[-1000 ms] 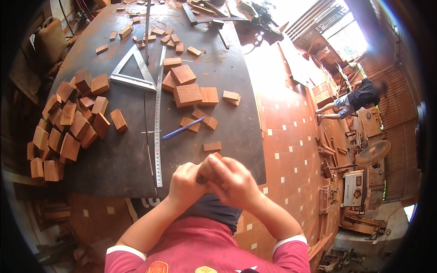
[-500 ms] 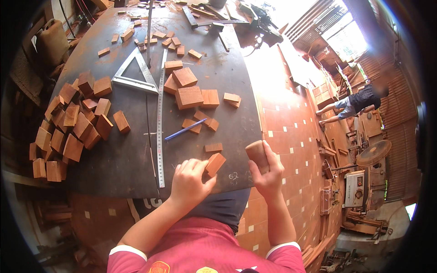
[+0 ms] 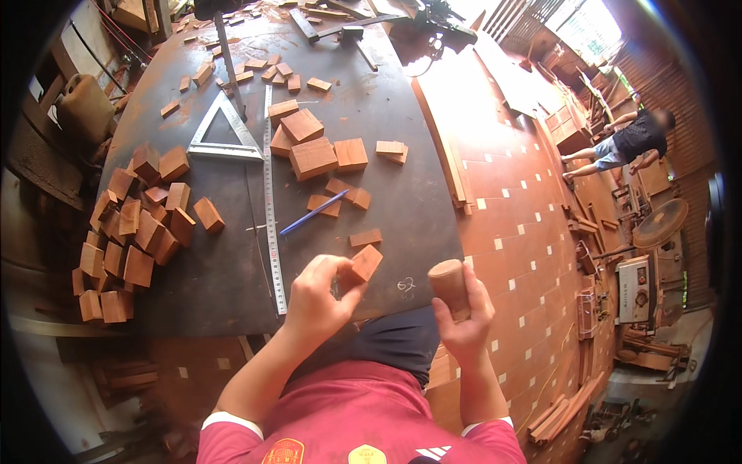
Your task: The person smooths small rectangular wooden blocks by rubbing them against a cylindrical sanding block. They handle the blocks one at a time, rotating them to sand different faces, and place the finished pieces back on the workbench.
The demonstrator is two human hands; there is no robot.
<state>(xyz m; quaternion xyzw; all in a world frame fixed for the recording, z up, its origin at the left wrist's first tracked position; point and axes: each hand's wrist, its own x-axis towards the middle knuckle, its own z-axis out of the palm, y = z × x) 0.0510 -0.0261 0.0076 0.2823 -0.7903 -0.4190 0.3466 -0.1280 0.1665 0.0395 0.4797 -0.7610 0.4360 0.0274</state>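
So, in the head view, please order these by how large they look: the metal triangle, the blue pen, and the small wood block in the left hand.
1. metal triangle, the largest
2. blue pen, long but very thin
3. small wood block held by the left hand; it is nearer the camera, so its true size is unsure.

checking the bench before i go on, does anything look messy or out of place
Mostly the heap of wood blocks at the table's left edge: tumbled at all angles, some overhanging the rim. Small offcuts lie scattered at the far end. Nothing looks broken.
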